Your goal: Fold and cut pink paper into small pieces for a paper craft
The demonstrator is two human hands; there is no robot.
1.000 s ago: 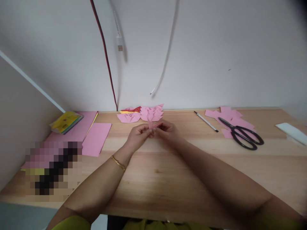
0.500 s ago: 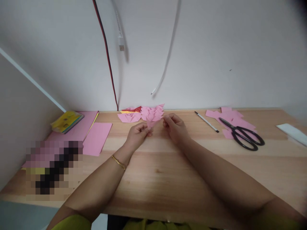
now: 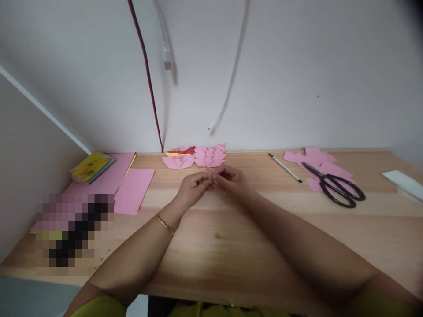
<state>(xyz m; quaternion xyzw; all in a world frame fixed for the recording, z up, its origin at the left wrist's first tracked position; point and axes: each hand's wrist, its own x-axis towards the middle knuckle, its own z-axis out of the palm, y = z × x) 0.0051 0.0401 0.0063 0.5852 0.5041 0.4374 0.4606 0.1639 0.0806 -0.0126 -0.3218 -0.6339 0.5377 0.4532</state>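
A small folded pink paper piece (image 3: 210,171) is pinched between my two hands above the middle of the table. My left hand (image 3: 194,188) closes on its left side, thumb and forefinger together. My right hand (image 3: 235,184) grips it from the right, with the fingertips of both hands almost touching. Much of the paper is hidden behind the fingers. Just beyond the hands lie folded pink paper shapes (image 3: 210,155) in a cluster, and beside them more pink folds (image 3: 178,162) with a red and yellow piece (image 3: 185,152) on top.
Black-handled scissors (image 3: 333,185) rest on pink paper scraps (image 3: 330,167) at the right, near a pen (image 3: 284,167). A white object (image 3: 403,184) lies farther right. Pink sheets (image 3: 135,191) and a yellow packet (image 3: 92,166) are at the left. Cables (image 3: 145,61) hang along the wall.
My right hand has moved left and slightly down to meet my left hand, and now takes hold of the folded paper. The paper sits lower and is more covered by fingers.
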